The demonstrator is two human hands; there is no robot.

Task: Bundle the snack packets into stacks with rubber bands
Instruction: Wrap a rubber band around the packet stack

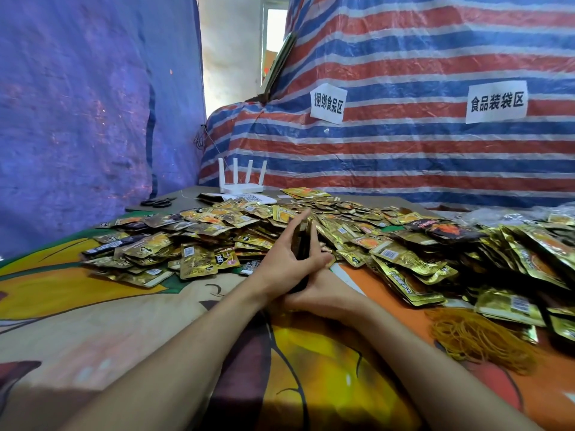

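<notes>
Nearest me, two bare forearms run out over the patterned cloth [124, 306] and meet in the middle. I've got the left hand [284, 262] up against the side of a stack of packets [302, 241] standing on edge. Its fingers lie long and straight along one face, the thumb hooks round the other, so it's pinching the stack. The right hand [325, 295] sits lower and closer, curled round the stack's near end, touching the left hand. The stack is held just in front of the big heap of loose packets [217, 237], gold and black, spread across the table. The rubber bands [476, 340] lie in a yellow tangle to the right, apart from both hands. Far back there are scissors [157, 202], a white router [241, 181] and a striped tarp [404, 150].
</notes>
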